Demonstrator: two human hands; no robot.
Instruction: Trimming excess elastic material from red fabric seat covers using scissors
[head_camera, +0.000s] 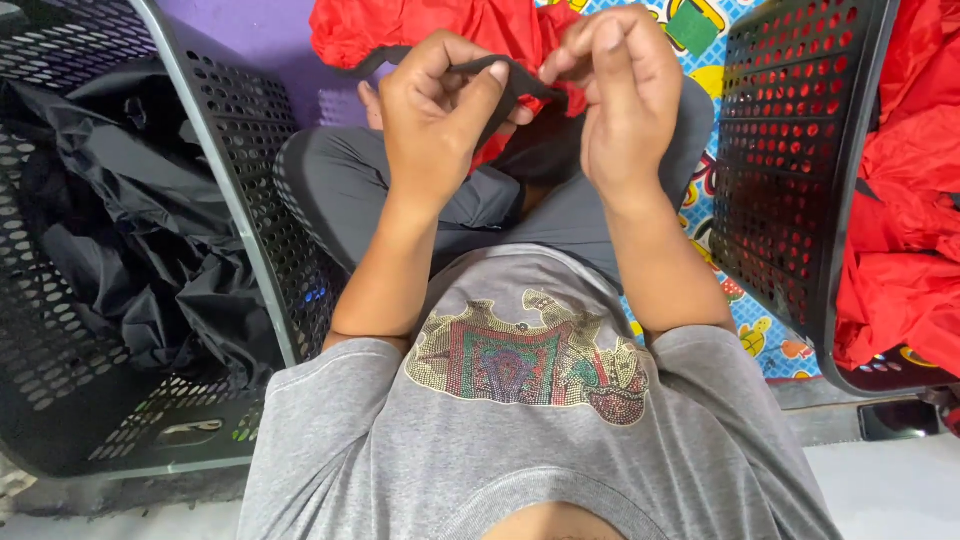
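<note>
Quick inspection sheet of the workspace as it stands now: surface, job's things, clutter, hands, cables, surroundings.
Surface: patterned play mat under the seated person.
Job's things: narrow black strap, attached to red fabric.
Clutter: dark phone-like object on the floor at right.
Hands: left hand and right hand both pinch the strap, raised over the lap.
Cables: nothing seen.
Surroundings: black perforated basket with black fabric at left; second basket with red cloth at right.
</note>
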